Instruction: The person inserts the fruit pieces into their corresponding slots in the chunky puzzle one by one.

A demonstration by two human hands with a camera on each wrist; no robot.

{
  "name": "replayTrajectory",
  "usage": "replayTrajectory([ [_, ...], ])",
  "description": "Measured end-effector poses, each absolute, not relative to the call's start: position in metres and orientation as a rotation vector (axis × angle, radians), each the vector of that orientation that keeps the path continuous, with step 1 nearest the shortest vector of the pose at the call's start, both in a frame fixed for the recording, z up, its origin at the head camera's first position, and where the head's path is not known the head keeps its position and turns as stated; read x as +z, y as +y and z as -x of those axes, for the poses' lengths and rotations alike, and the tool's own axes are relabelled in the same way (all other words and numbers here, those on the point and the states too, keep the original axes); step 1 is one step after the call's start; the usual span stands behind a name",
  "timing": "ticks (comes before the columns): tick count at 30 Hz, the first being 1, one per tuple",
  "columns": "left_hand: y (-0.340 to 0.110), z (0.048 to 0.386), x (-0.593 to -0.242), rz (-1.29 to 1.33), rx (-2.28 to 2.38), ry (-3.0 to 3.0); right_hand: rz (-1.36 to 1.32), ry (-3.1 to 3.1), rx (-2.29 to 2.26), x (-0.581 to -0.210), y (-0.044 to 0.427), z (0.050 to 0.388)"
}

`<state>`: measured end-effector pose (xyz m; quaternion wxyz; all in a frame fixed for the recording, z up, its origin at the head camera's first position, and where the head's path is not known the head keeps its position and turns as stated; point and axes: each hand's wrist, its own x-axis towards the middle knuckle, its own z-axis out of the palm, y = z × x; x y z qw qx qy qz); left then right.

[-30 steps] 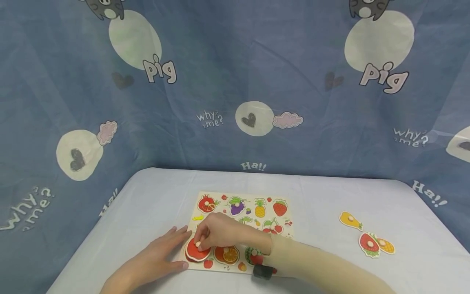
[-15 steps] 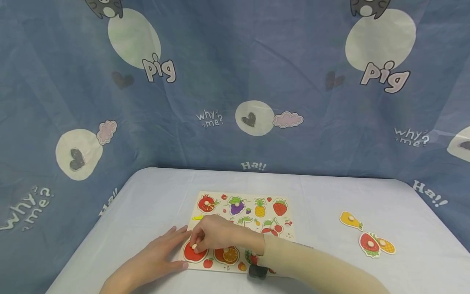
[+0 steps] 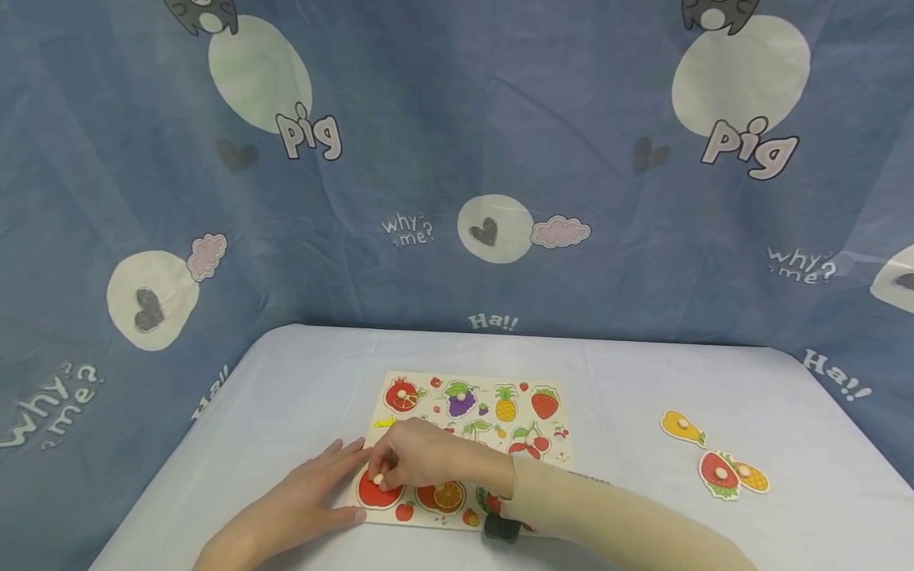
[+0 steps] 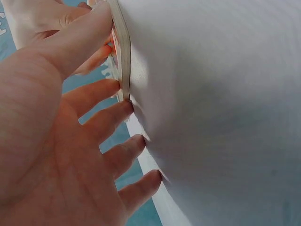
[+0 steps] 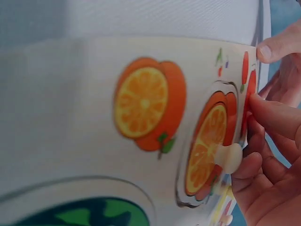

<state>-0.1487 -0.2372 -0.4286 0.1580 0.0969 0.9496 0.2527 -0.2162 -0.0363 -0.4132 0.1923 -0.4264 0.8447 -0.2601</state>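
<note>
In the head view the right hand (image 3: 421, 454) pinches the small pale knob of a red fruit piece (image 3: 377, 493), which lies at the near left corner of the fruit board (image 3: 441, 523). The left hand (image 3: 300, 496) is spread at the board's left edge. Its thumb and fingers touch the edge of the board (image 4: 124, 56) in the left wrist view, with the other fingertips on the white surface. From the right wrist, an orange piece (image 5: 207, 141) with a pale knob shows beside the right hand (image 5: 273, 165), whose fingers partly hide the red piece.
To the right on the white table (image 3: 614, 396) lie a yellow pear-like piece (image 3: 681, 427), a red strawberry-like piece (image 3: 718, 473) and a yellow pineapple-like piece (image 3: 751, 477). A patterned blue cloth (image 3: 400, 159) stands behind the table.
Since a second ago, the right hand has shifted slightly left with the red piece, which now covers the red area formerly showing beneath it. The left hand has stayed in place.
</note>
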Motion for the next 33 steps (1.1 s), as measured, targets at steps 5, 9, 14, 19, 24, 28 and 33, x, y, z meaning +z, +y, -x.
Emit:
replayTrajectory([
  [5, -0.236, 0.149, -0.427, -0.263, 0.716, 2.715, 1.199, 2.341, -0.737, -0.412, -0.034, 0.218],
  [9, -0.235, 0.15, -0.427, -0.253, 0.706, 2.719, 1.221, 2.311, -0.766, -0.411, -0.029, 0.22],
  [14, -0.235, 0.15, -0.428, -0.25, 0.692, 2.729, 1.234, 2.278, -0.866, -0.406, -0.017, 0.221],
  [19, -0.235, 0.149, -0.427, -0.252, 0.696, 2.729, 1.231, 2.268, -0.955, -0.398, -0.003, 0.221],
  [24, -0.236, 0.149, -0.427, -0.237, 0.703, 2.723, 1.242, 2.274, -1.024, -0.39, 0.009, 0.217],
  [28, -0.235, 0.149, -0.427, -0.219, 0.689, 2.727, 1.256, 2.307, -1.048, -0.383, 0.019, 0.209],
  [33, -0.234, 0.149, -0.428, -0.205, 0.679, 2.725, 1.256, 2.34, -1.081, -0.376, 0.03, 0.2],
])
